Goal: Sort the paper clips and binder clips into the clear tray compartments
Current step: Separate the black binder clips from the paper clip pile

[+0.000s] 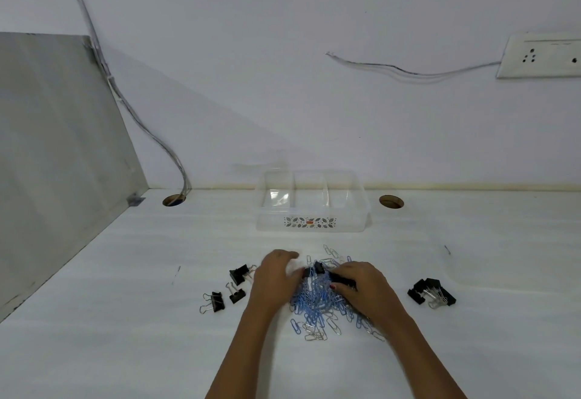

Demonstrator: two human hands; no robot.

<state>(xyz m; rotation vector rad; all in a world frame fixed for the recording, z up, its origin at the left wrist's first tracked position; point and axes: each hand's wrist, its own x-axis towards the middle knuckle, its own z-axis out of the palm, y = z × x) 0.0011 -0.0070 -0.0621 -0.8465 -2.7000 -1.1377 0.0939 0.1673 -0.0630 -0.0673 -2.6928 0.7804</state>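
Observation:
A heap of blue and silver paper clips [317, 301] lies in the middle of the white table, with a black binder clip [318, 267] on its far side. My left hand [275, 276] rests on the heap's left edge, fingers apart, holding nothing that I can see. My right hand [361, 285] lies on the heap's right side, fingers curled around a black binder clip [341, 279]. Three black binder clips [234, 288] lie apart to the left, and a bunch of binder clips [430, 293] lies to the right. The clear tray [311, 225] stands behind the heap; its compartments look empty.
A wall runs close behind the tray, and a grey partition [56, 153] closes the left side. Two round cable holes [174, 200] [390, 201] sit in the table beside the tray. A cable [151, 134] drops into the left hole. A wall socket [540, 55] is at upper right.

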